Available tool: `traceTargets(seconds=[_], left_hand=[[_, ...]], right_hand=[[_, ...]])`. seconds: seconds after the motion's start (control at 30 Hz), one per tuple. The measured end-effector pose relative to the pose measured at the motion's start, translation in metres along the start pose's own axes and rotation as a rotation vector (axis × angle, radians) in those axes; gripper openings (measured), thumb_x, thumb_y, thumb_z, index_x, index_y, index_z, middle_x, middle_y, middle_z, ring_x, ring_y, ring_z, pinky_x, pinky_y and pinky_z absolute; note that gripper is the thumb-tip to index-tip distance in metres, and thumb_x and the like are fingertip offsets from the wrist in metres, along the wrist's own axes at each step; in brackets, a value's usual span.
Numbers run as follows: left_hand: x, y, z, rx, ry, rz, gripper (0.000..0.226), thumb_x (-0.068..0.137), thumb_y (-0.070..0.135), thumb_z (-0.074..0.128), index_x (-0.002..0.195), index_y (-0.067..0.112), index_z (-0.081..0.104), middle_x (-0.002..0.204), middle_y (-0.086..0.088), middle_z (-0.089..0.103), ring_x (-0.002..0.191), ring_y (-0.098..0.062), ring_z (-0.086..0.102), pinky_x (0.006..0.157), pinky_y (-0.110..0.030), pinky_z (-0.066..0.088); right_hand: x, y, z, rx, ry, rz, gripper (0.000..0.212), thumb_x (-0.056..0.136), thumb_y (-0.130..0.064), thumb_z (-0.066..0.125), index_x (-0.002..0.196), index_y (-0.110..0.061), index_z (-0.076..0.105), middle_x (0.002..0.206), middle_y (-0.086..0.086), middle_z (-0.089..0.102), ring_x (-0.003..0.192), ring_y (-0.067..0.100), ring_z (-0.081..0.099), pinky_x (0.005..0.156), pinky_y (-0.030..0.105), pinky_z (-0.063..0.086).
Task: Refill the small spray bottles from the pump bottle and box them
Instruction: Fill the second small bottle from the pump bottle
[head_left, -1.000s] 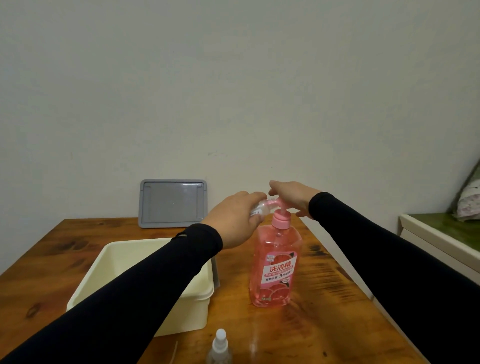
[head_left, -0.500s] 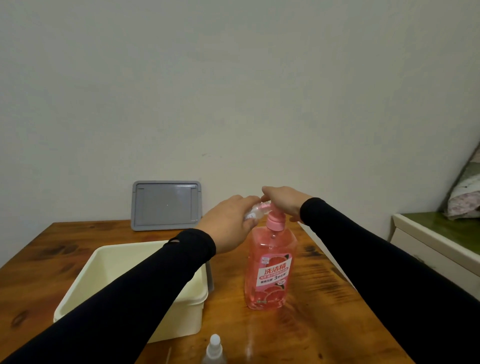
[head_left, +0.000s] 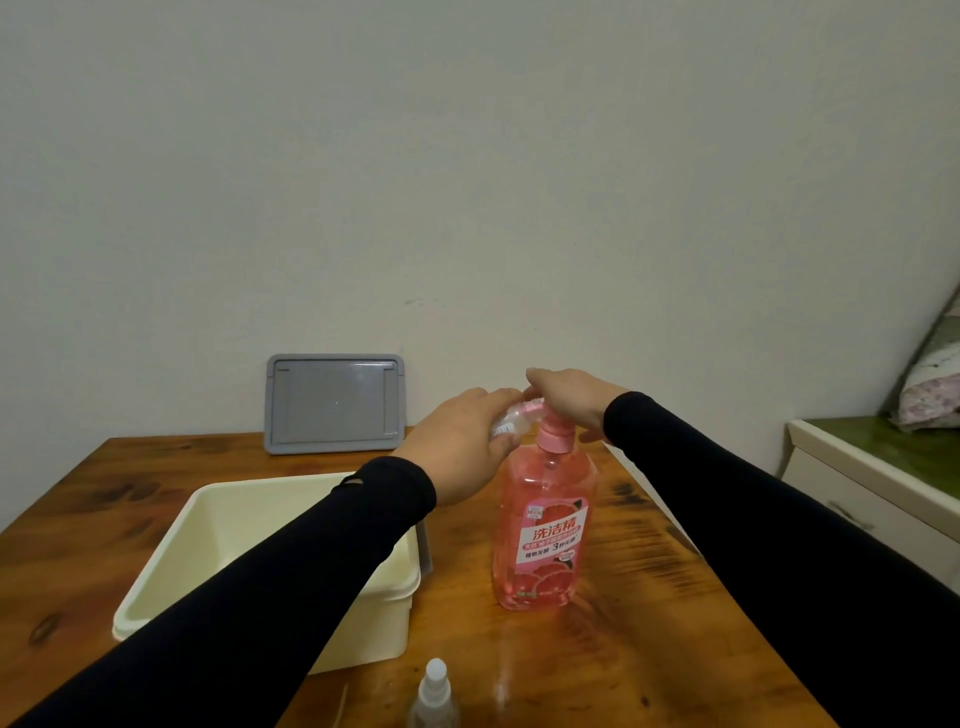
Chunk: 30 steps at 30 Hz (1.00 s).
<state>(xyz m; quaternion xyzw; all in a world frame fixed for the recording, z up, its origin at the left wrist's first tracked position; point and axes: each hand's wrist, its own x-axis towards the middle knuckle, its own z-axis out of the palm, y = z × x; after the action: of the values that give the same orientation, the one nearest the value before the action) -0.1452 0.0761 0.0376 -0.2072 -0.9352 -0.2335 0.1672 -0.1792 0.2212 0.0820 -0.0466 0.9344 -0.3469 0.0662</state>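
The left hand (head_left: 457, 447) holds a small spray bottle (head_left: 511, 423) tipped at the spout of the pump bottle (head_left: 543, 525) — the right hand (head_left: 569, 402) presses flat on its pump. If the little mouth slips, soap drips onto the bench (head_left: 649, 649).

Dim, soft blur, wide-angle edge warp

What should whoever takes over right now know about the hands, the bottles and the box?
Left hand: grips a small spray bottle, tilted at the pump spout.
Right hand: rests on the pump head of the pink pump bottle, which stands on the table.
A second small spray bottle stands capped at the near edge.
The cream box, left of the pump bottle, shows nothing inside.
Done: not clear. Left: finish filling, box both.
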Motion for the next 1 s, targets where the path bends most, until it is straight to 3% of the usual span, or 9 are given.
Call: traceTargets(seconds=[0.13,0.33,0.47,0.6,0.7,1.0], left_hand=[[0.004,0.003,-0.006,-0.014,0.014,0.012,0.048,0.098,0.032,0.047,0.144,0.025,0.035,0.133,-0.002,0.051,0.118,-0.019,0.049,0.095,-0.027,0.038],[0.004,-0.002,-0.003,-0.012,0.007,0.009,0.048,0.098,0.032,0.047,0.144,0.027,0.035,0.133,-0.002,0.051,0.118,-0.019,0.049,0.096,-0.028,0.038],[0.002,-0.005,0.003,0.002,-0.021,-0.001,0.048,0.099,0.033,0.046,0.144,0.027,0.034,0.131,-0.002,0.052,0.117,-0.019,0.050,0.095,-0.028,0.039],[0.003,-0.001,-0.002,-0.011,-0.003,-0.001,0.047,0.098,0.032,0.047,0.143,0.026,0.036,0.131,-0.002,0.053,0.115,-0.018,0.050,0.093,-0.027,0.039],[0.006,0.003,-0.005,-0.010,0.018,0.009,0.045,0.099,0.031,0.047,0.142,0.025,0.037,0.130,-0.002,0.053,0.112,-0.018,0.051,0.089,-0.024,0.038],[0.003,-0.004,0.002,0.016,-0.031,0.004,0.047,0.099,0.033,0.047,0.144,0.026,0.034,0.132,-0.002,0.052,0.116,-0.019,0.050,0.094,-0.028,0.039]], right_hand=[[0.003,-0.002,-0.008,0.150,-0.011,0.076,0.052,0.100,-0.045,0.027,0.135,-0.015,0.050,0.133,0.007,0.054,0.112,0.024,0.050,0.105,0.046,0.035],[0.005,-0.001,-0.002,0.127,0.019,0.023,0.048,0.102,-0.037,0.026,0.135,-0.011,0.048,0.136,0.007,0.052,0.107,0.023,0.049,0.103,0.044,0.038],[0.007,0.003,0.007,0.081,0.023,0.002,0.045,0.103,-0.029,0.024,0.134,-0.006,0.048,0.138,0.011,0.050,0.100,0.022,0.047,0.090,0.035,0.038],[0.007,0.002,0.000,0.108,0.011,0.028,0.051,0.101,-0.039,0.025,0.139,-0.010,0.045,0.142,0.008,0.047,0.116,0.025,0.047,0.101,0.040,0.034],[0.007,-0.001,-0.009,0.117,0.014,0.022,0.052,0.101,-0.040,0.026,0.140,-0.011,0.044,0.142,0.007,0.046,0.122,0.025,0.045,0.099,0.037,0.032],[0.013,0.009,0.008,0.113,0.041,-0.001,0.046,0.103,-0.030,0.024,0.134,-0.005,0.047,0.140,0.010,0.050,0.100,0.021,0.048,0.086,0.032,0.035]])
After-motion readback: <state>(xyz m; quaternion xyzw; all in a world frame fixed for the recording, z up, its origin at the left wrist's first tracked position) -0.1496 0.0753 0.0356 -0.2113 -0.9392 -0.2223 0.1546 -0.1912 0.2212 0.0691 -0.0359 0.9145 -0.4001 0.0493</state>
